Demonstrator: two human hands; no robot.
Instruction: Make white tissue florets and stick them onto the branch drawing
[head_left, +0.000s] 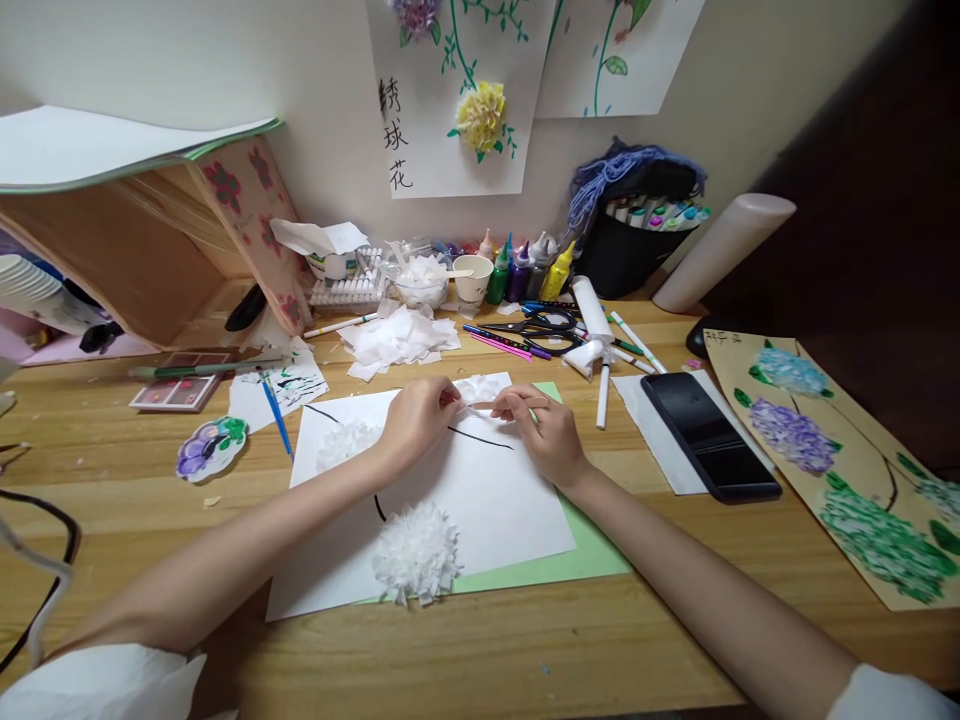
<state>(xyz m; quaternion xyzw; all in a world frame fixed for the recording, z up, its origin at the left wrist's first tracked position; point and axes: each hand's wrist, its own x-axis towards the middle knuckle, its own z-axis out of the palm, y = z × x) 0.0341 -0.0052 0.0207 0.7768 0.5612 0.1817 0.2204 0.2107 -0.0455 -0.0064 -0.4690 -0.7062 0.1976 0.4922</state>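
Observation:
My left hand [421,422] is closed in a pinch over the top of a white drawing sheet [499,505], with a small piece of white tissue paper [469,412] at its fingertips. Facing it, my right hand [549,432] grips a thin wooden stick [486,405] whose tip reaches the tissue. Just behind the fingers is a partly hidden white tissue flower [482,386]. A second fluffy flower [418,553] sits at the sheet's near edge; a third [345,443] is partly behind my left wrist. Black curved lines [484,438] mark the sheet.
A green sheet [592,545] lies beneath. Behind are a tissue paper pile [401,340], a paper cup [473,281], paint bottles [519,272] and black scissors [551,325]. A phone [709,435] and a flower picture [847,480] lie right; a paint palette [212,448] and blue brush [276,415] left.

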